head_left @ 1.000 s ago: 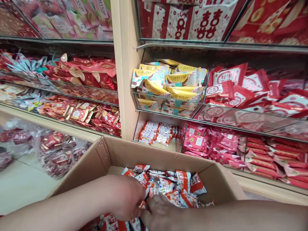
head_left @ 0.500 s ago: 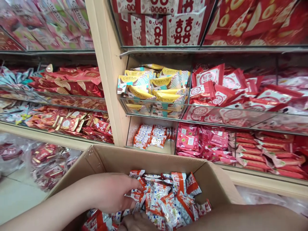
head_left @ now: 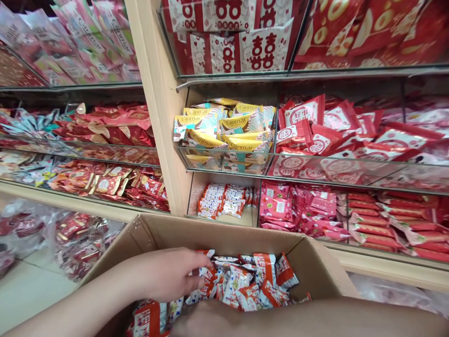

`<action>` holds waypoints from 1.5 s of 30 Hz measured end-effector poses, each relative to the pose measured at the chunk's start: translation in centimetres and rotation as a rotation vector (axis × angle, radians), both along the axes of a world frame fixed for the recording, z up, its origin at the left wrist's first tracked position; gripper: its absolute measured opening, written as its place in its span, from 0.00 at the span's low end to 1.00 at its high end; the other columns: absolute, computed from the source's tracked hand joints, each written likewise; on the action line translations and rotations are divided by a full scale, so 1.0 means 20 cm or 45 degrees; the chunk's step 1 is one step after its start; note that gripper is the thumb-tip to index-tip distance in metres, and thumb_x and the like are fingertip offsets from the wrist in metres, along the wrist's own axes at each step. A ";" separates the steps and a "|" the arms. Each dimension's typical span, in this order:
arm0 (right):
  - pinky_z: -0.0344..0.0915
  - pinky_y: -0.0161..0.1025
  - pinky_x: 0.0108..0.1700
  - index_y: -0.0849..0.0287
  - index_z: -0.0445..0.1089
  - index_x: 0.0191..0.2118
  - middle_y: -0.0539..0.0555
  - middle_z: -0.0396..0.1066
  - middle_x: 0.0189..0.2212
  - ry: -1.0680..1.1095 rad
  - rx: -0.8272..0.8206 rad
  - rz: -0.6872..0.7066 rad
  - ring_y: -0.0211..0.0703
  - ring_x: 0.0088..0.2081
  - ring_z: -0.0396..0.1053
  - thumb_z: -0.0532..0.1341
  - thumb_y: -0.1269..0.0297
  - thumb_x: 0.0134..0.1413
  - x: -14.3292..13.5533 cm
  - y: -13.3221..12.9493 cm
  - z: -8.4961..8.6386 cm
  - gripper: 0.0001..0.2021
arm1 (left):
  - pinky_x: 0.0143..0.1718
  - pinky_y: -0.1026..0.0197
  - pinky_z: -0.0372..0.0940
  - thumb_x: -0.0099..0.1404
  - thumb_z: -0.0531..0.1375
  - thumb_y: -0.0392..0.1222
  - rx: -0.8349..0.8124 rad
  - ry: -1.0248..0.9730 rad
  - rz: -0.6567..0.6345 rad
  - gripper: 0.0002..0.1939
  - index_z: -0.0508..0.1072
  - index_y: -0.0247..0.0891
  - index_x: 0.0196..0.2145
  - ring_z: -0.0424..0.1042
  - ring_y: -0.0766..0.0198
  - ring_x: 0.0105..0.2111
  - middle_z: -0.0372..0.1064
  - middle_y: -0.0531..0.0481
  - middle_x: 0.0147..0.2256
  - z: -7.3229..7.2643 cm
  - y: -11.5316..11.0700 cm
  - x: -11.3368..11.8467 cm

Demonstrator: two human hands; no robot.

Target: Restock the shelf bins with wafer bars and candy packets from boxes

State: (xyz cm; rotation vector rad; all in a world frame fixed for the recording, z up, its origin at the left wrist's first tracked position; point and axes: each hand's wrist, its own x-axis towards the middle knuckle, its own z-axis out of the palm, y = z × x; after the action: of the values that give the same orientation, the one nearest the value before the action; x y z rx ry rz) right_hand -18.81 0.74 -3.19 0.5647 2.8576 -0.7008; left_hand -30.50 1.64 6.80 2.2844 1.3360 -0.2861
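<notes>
Snack packets (head_left: pixel 238 281), 10+ showing, heap overlaps so no exact count. They lie loose in 1 open cardboard box (head_left: pixel 224 231), jumbled at mixed angles. Look: small pillow packs, white and silver with orange-red end bands, blue and red print, crimped ends, glossy crinkled film.

2 hands in the box, both bare. Left hand (head_left: pixel 171 274): over the heap on the left side, fingers part-curled, index and thumb apart, so grip fairly wide. Right hand (head_left: pixel 206 318): low in the near part of the heap, blurred, fingertips hidden; can't tell if grip is wide, narrow or holding a packet.

Box: brown matte board, flat walls, straight folded corners. Behind it, 1 pale wood upright (head_left: pixel 159 117) splits 2 shelf bays; compartments have clear flat fronts. Just beyond the box's far wall, 1 compartment has stacked small packets (head_left: pixel 219 201), similar orange, white and blue. Right of it: pink packets (head_left: pixel 277 208), then slim red tube-like packs (head_left: pixel 375 229). Above: yellow-topped packets (head_left: pixel 242 124), several, beside red-and-white ones. Left on pale floor tiles (head_left: pixel 31 276): 2+ thin clear plastic bags (head_left: pixel 79 243), stuffed with red packs.
</notes>
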 end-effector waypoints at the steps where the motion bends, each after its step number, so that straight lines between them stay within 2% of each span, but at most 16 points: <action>1: 0.66 0.35 0.37 0.57 0.69 0.45 0.54 0.72 0.39 0.028 -0.070 -0.050 0.45 0.38 0.70 0.62 0.63 0.45 0.03 0.00 0.07 0.18 | 0.40 0.60 0.62 0.63 0.49 0.48 0.010 -0.104 0.004 0.17 0.70 0.43 0.44 0.70 0.59 0.39 0.72 0.48 0.41 0.01 0.01 0.00; 5: 0.63 0.40 0.46 0.57 0.67 0.49 0.55 0.69 0.44 0.286 -0.281 -0.349 0.47 0.45 0.66 0.63 0.54 0.44 0.20 0.05 0.34 0.25 | 0.46 0.62 0.60 0.66 0.42 0.53 -0.164 -0.588 0.225 0.22 0.65 0.40 0.49 0.67 0.63 0.45 0.68 0.48 0.46 0.05 0.05 0.01; 8: 0.61 0.37 0.47 0.59 0.67 0.46 0.53 0.67 0.45 0.595 -0.466 -0.344 0.41 0.44 0.65 0.64 0.59 0.44 0.29 0.13 0.44 0.21 | 0.48 0.62 0.59 0.66 0.41 0.54 -0.286 -0.828 0.317 0.24 0.62 0.40 0.52 0.63 0.62 0.49 0.64 0.47 0.51 0.08 0.06 -0.01; 10: 0.63 0.35 0.44 0.60 0.67 0.43 0.50 0.67 0.41 0.723 -0.703 -0.305 0.36 0.39 0.66 0.62 0.64 0.47 0.31 0.18 0.44 0.16 | 0.49 0.61 0.58 0.61 0.52 0.52 -0.380 -0.833 0.201 0.27 0.56 0.42 0.56 0.61 0.60 0.51 0.61 0.48 0.53 0.08 0.06 -0.02; 12: 0.64 0.34 0.40 0.62 0.67 0.40 0.50 0.67 0.36 0.749 -0.909 -0.310 0.34 0.33 0.66 0.62 0.66 0.47 0.31 0.21 0.41 0.12 | 0.49 0.60 0.59 0.51 0.64 0.47 -0.425 -0.762 0.089 0.44 0.46 0.44 0.60 0.61 0.57 0.52 0.59 0.47 0.55 0.07 0.05 -0.03; 14: 0.64 0.35 0.39 0.63 0.66 0.38 0.50 0.67 0.34 0.708 -0.984 -0.339 0.34 0.32 0.65 0.62 0.66 0.46 0.31 0.23 0.40 0.12 | 0.50 0.59 0.58 0.45 0.67 0.41 -0.338 -0.649 0.084 0.54 0.38 0.46 0.61 0.61 0.54 0.52 0.56 0.47 0.57 0.05 0.05 -0.03; 17: 0.62 0.38 0.44 0.61 0.63 0.45 0.53 0.66 0.42 0.612 -0.763 -0.395 0.40 0.40 0.64 0.64 0.63 0.43 0.32 0.22 0.40 0.21 | 0.51 0.57 0.56 0.47 0.65 0.38 -0.130 -0.492 0.139 0.51 0.38 0.50 0.62 0.60 0.54 0.53 0.54 0.49 0.59 0.03 0.06 -0.05; 20: 0.61 0.42 0.46 0.60 0.56 0.53 0.58 0.61 0.50 0.324 -0.384 -0.494 0.48 0.46 0.62 0.66 0.60 0.39 0.33 0.20 0.42 0.33 | 0.52 0.58 0.54 0.49 0.62 0.37 -0.040 -0.427 0.119 0.41 0.51 0.48 0.59 0.58 0.55 0.54 0.56 0.51 0.57 0.03 0.08 -0.09; 23: 0.64 0.43 0.36 0.63 0.59 0.50 0.61 0.65 0.43 -0.075 -0.163 -0.505 0.52 0.39 0.66 0.64 0.58 0.40 0.33 0.20 0.40 0.30 | 0.47 0.60 0.59 0.51 0.61 0.38 0.010 -0.373 0.185 0.31 0.61 0.44 0.54 0.64 0.56 0.48 0.65 0.50 0.50 0.04 0.10 -0.12; 26: 0.62 0.40 0.32 0.63 0.63 0.45 0.59 0.67 0.38 -0.194 -0.097 -0.384 0.51 0.36 0.66 0.65 0.53 0.37 0.33 0.23 0.36 0.28 | 0.39 0.62 0.62 0.53 0.59 0.38 -0.076 -0.391 0.233 0.26 0.63 0.42 0.51 0.69 0.58 0.40 0.70 0.51 0.42 0.05 0.11 -0.10; 30: 0.61 0.37 0.32 0.61 0.64 0.43 0.56 0.67 0.37 0.122 -0.227 -0.438 0.45 0.35 0.65 0.61 0.46 0.42 0.34 0.27 0.35 0.26 | 0.37 0.62 0.62 0.53 0.59 0.36 -0.149 -0.526 0.207 0.21 0.65 0.40 0.47 0.68 0.60 0.38 0.69 0.52 0.38 0.06 0.10 -0.06; 34: 0.62 0.34 0.32 0.60 0.66 0.37 0.51 0.66 0.31 0.440 -0.432 -0.433 0.37 0.32 0.64 0.56 0.55 0.53 0.36 0.28 0.38 0.13 | 0.32 0.65 0.62 0.53 0.60 0.35 -0.098 -0.766 0.291 0.21 0.64 0.38 0.46 0.66 0.65 0.31 0.66 0.56 0.31 0.05 0.10 -0.05; 36: 0.63 0.34 0.30 0.61 0.66 0.35 0.50 0.65 0.29 0.538 -0.538 -0.500 0.36 0.29 0.64 0.56 0.57 0.53 0.37 0.28 0.39 0.11 | 0.30 0.66 0.62 0.53 0.61 0.35 -0.138 -0.923 0.382 0.25 0.61 0.40 0.48 0.67 0.67 0.30 0.65 0.57 0.30 0.05 0.09 -0.05; 40: 0.66 0.34 0.27 0.61 0.65 0.36 0.50 0.66 0.29 0.849 -0.871 -0.601 0.35 0.27 0.65 0.59 0.57 0.51 0.39 0.28 0.44 0.12 | 0.37 0.63 0.64 0.50 0.64 0.32 -0.249 -1.289 0.448 0.35 0.54 0.44 0.52 0.69 0.65 0.37 0.67 0.52 0.40 0.04 0.08 -0.05; 43: 0.67 0.32 0.28 0.60 0.65 0.36 0.50 0.67 0.30 1.109 -0.930 -0.657 0.35 0.29 0.67 0.61 0.58 0.48 0.40 0.28 0.48 0.12 | 0.38 0.62 0.66 0.49 0.65 0.31 -0.233 -1.510 0.586 0.34 0.55 0.42 0.50 0.71 0.64 0.36 0.70 0.50 0.39 0.05 0.08 -0.03; 45: 0.67 0.32 0.28 0.60 0.65 0.37 0.51 0.68 0.31 1.217 -0.931 -0.664 0.36 0.30 0.67 0.62 0.58 0.48 0.40 0.28 0.49 0.13 | 0.33 0.63 0.68 0.49 0.66 0.32 -0.179 -1.576 0.704 0.31 0.57 0.42 0.48 0.72 0.65 0.33 0.72 0.50 0.35 0.05 0.09 -0.02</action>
State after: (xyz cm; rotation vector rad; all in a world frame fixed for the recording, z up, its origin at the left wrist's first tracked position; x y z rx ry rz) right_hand -10.74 6.39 6.67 1.0415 2.7437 -2.5279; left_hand -30.87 3.48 7.89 1.3456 1.0657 1.0081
